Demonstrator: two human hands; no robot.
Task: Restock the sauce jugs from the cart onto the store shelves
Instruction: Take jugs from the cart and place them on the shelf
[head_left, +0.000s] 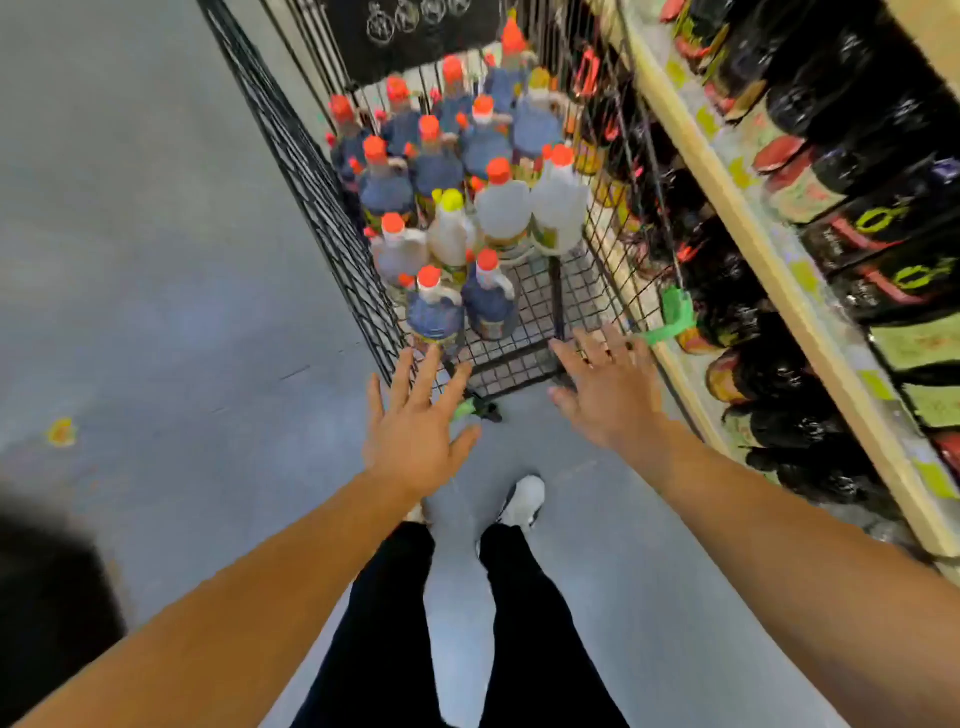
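A black wire cart (332, 218) stands ahead of me, open at its near end. It holds several sauce jugs with orange caps: dark ones such as the nearest pair (435, 312), pale ones (504, 208), and one with a yellow cap (451, 228). My left hand (415, 431) reaches forward with fingers spread, just short of the cart's near edge, holding nothing. With straight fingers and nothing in it, my right hand (608, 389) hovers by the cart's near right corner.
Store shelves (810, 332) with pale wooden edges run along the right, packed with dark bottles (857, 176). A green strap (675, 317) hangs on the cart's right side. Grey floor (156, 312) lies to the left. My legs and white shoes (522, 501) are below.
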